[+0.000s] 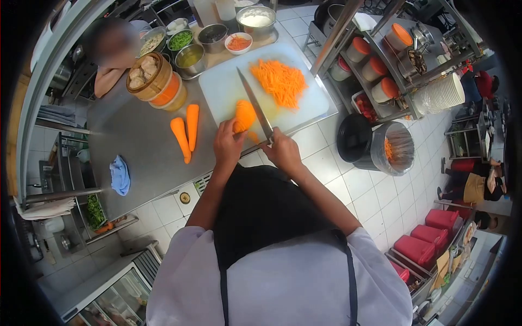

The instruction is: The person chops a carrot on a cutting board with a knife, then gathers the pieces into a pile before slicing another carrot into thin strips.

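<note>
My right hand (283,149) grips the handle of a long kitchen knife (254,103), whose blade points away from me across the white cutting board (217,87). My left hand (228,142) is closed on the near end of a cut carrot piece (244,116) lying just left of the blade. Beyond the knife, on the right of the board, is a heap of shredded carrot (280,82). A small orange scrap (253,137) rests by the board's near edge, between my hands. Two whole peeled carrots (185,133) lie on the steel table to the left.
A bamboo steamer (152,81) with dumplings stands on the steel table (147,141), near another person's arm (109,81). Bowls of chopped ingredients line the back. A blue cloth (120,175) lies left. A lined bin (392,149) and a shelf of lidded tubs (375,70) stand right.
</note>
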`<state>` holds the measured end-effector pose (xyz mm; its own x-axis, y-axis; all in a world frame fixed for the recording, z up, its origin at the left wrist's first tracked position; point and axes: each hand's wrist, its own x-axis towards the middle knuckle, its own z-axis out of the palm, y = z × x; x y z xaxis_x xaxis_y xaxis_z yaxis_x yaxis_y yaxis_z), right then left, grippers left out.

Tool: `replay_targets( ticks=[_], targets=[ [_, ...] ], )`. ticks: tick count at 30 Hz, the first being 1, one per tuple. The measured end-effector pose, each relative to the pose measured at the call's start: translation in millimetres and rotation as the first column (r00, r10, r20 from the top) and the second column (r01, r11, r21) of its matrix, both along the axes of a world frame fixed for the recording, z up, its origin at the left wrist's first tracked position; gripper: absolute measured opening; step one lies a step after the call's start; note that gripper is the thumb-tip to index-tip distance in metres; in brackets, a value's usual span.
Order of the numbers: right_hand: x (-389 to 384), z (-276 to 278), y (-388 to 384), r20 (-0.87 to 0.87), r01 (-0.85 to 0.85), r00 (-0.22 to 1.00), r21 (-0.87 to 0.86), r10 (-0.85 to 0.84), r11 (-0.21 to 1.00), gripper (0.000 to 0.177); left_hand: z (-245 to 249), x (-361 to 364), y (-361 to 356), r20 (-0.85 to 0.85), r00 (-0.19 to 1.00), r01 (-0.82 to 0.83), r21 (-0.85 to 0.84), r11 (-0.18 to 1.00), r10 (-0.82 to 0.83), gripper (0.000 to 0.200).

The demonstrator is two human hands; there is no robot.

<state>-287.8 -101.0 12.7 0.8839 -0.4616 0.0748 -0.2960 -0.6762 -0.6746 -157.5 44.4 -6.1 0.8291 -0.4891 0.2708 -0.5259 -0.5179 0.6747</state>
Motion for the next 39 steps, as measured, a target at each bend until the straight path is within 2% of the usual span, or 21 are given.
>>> replay_targets(
  ticks=[3, 6, 9, 12, 15, 21, 24, 27, 30, 39],
  targets=[
    [16.7, -11.6, 8.7, 0.117, -0.023, 0.993, -0.041, 0.027, 0.999, 0.036, -3.8, 2.0, -0.2, 0.004, 1.0, -0.011, -0.04, 0.999, 0.012, 0.045],
    [31.0, -19.0, 16.7, 0.103, -0.012, 0.994, -0.084, 0.021, 0.996, 0.035, -7.2, 4.8, 2.3, 0.005, 1.0, 0.007, -0.042, 0.999, -0.007, 0.043],
    [38.6, -24.7, 21.2, 0.049, 0.043, 0.998, -0.046, -0.041, 0.998, 0.033, -12.2, 7.7, 5.9, 0.052, 0.998, 0.031, -0.042, 0.999, -0.029, 0.042],
    [43.0, -31.1, 23.1, 0.042, 0.095, 0.994, 0.019, -0.096, 0.995, 0.033, -13.1, 9.7, 6.2, 0.003, 1.0, 0.022, -0.072, 0.997, -0.022, 0.042],
    [37.2, -20.9, 21.8, 0.082, 0.121, 0.989, 0.046, -0.125, 0.992, 0.033, -5.6, 8.7, 4.3, -0.012, 1.0, 0.024, -0.029, 0.999, -0.024, 0.047],
    [43.2, 10.6, 15.8, 0.096, 0.14, 0.983, 0.145, -0.154, 0.979, 0.039, -7.3, 15.0, 3.9, 0.113, 0.99, 0.089, -0.068, 0.994, -0.081, 0.051],
    [52.8, 13.2, 15.3, 0.119, 0.106, 0.986, 0.114, -0.12, 0.988, 0.042, -5.1, 13.9, 6.2, 0.044, 0.997, 0.071, -0.11, 0.991, -0.066, 0.047],
    [63.5, 8.6, 18.5, 0.066, 0.088, 0.994, 0.062, -0.092, 0.994, 0.042, -13.2, 15.6, 10.5, 0.013, 0.998, 0.061, -0.1, 0.993, -0.061, 0.044],
    [70.2, 8.9, 22.0, 0.078, 0.066, 0.995, -0.017, -0.065, 0.998, 0.04, -15.7, 15.4, 11.1, 0.031, 0.998, 0.056, -0.109, 0.992, -0.053, 0.045],
    [87.0, 8.1, 23.2, 0.104, 0.037, 0.994, -0.107, -0.026, 0.994, 0.038, -24.4, 15.6, 14.5, 0.049, 0.997, 0.058, -0.154, 0.986, -0.051, 0.043]
  ],
)
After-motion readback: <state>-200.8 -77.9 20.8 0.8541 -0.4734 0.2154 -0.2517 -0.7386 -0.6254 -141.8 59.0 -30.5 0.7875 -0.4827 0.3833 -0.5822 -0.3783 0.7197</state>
